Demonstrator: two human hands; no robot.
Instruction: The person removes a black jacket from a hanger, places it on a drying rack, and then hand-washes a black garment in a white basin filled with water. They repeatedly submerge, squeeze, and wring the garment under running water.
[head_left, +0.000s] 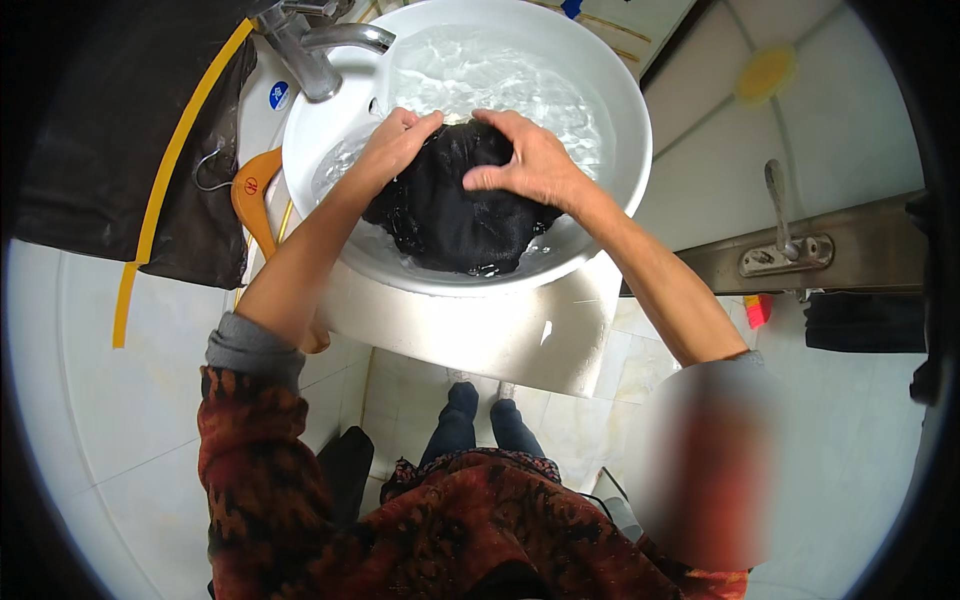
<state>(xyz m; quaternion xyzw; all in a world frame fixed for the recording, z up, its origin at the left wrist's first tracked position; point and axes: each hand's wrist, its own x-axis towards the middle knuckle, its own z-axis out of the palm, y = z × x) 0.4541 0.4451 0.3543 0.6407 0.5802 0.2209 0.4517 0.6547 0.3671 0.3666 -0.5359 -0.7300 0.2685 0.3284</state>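
A black cloth (465, 210) lies partly in the water of a round white washbasin (637, 97). On the cloth's upper left edge, my left hand (397, 146) grips it between thumb and fingers. My right hand (525, 157) rests over the upper right part of the cloth, its thumb spread away from the fingers; whether the fingertips pinch the edge is hard to tell. A small pale patch (456, 118) shows at the cloth's top edge between both hands. The water around the cloth is rippled.
A chrome faucet (311, 67) stands at the basin's upper left, its spout over the rim. A wooden hanger (255, 195) lies left of the basin, beside a dark sheet with a yellow strip (169, 157). At right, a metal-framed door with a handle (784, 210) stands close by.
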